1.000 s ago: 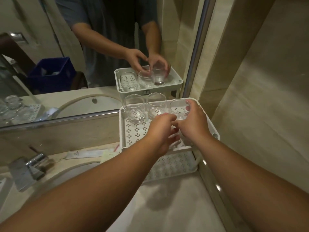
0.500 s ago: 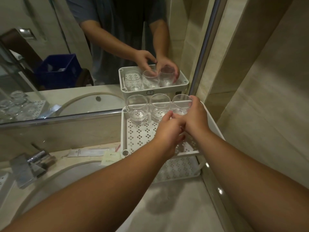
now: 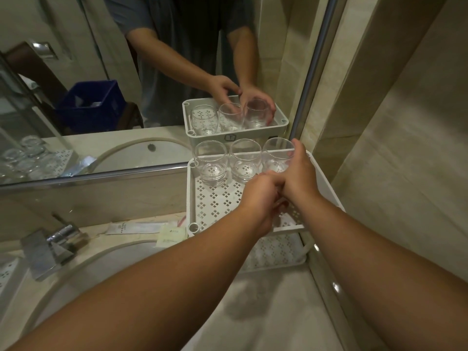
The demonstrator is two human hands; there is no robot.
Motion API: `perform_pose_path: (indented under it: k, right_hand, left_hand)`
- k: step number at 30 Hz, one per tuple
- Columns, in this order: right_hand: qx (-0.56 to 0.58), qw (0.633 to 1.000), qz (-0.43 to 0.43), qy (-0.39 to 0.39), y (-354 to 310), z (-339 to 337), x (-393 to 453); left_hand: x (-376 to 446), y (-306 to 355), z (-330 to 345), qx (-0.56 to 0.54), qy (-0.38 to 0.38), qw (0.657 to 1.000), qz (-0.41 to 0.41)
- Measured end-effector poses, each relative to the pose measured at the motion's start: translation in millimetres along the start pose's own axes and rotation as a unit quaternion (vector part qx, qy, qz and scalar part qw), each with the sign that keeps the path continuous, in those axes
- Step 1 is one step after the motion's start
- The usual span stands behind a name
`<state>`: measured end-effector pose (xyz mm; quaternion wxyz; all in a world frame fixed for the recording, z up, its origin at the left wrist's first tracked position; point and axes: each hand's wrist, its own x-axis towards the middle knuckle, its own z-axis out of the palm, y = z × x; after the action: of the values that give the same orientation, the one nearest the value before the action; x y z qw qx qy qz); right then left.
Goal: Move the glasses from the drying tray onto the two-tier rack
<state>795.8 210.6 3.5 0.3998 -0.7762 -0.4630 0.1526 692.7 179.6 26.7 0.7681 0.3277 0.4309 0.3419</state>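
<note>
Three clear glasses stand upright in a row at the back of the white two-tier rack's top tier (image 3: 215, 203), against the mirror: a left glass (image 3: 210, 163), a middle glass (image 3: 245, 160) and a right glass (image 3: 276, 155). My right hand (image 3: 300, 173) grips the right glass from its right side. Just beside it, over the top tier, my left hand (image 3: 260, 198) has loosely curled fingers and holds nothing that I can see. The lower tier (image 3: 276, 252) is mostly hidden by my arms. A corner of the perforated drying tray (image 3: 6, 273) shows at the far left.
A chrome faucet (image 3: 50, 247) and the sink rim (image 3: 83, 264) lie to the left. Paper sachets (image 3: 136, 228) sit beside the rack. The mirror (image 3: 101, 97) runs behind the rack and reflects more glasses on the tray. A tiled wall (image 3: 405, 148) closes the right side.
My right hand has carried the right glass a little further back, into line with the other two. My left hand stays close beside it.
</note>
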Motion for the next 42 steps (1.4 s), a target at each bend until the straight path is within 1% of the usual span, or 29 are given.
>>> perform_pose_path:
  k: [6, 10, 15, 19, 23, 25, 28, 30, 33, 35, 37, 42]
  right_hand:
    - [-0.015, 1.0, 0.0, 0.001, -1, 0, 1]
    - [-0.031, 0.999, -0.008, -0.001, 2, 1, 2]
    - [-0.03, 1.0, 0.005, -0.005, 2, 0, -1]
    - [-0.025, 0.999, -0.02, 0.035, -2, -6, -15]
    - [-0.019, 0.994, -0.062, 0.083, -16, -16, -32]
    - [-0.03, 0.988, -0.105, 0.11, -29, -20, -42]
    - [-0.036, 0.976, -0.169, 0.129, -57, -19, -60]
    - [-0.023, 0.971, -0.2, 0.127, -81, -14, -72]
    - [-0.008, 0.964, -0.24, 0.112, -121, 4, -90]
    - [0.002, 0.961, -0.261, 0.09, -148, 22, -104]
    - [0.018, 0.958, -0.281, 0.061, -175, 45, -118]
    - [0.037, 0.938, -0.343, -0.032, -239, 121, -162]
  left_hand:
    - [3, 0, -1, -0.051, -0.012, 0.998, -0.025]
    - [3, 4, -3, -0.043, 0.0, 0.998, -0.048]
    - [0, 9, -9, -0.053, 0.009, 0.997, -0.051]
    - [-15, 10, -14, -0.081, 0.011, 0.996, -0.044]
    - [-31, 15, -21, -0.044, 0.009, 0.999, -0.022]
    - [-40, 21, -29, -0.028, 0.015, 0.999, -0.008]
    - [-57, 37, -48, -0.009, 0.028, 0.999, 0.039]
    - [-73, 49, -66, 0.036, 0.041, 0.993, 0.106]
    - [-100, 71, -101, 0.125, 0.078, 0.96, 0.238]
    - [-119, 86, -130, 0.167, 0.11, 0.934, 0.297]
    - [-137, 101, -163, 0.184, 0.141, 0.918, 0.323]
    - [-178, 130, -260, 0.206, 0.232, 0.887, 0.342]
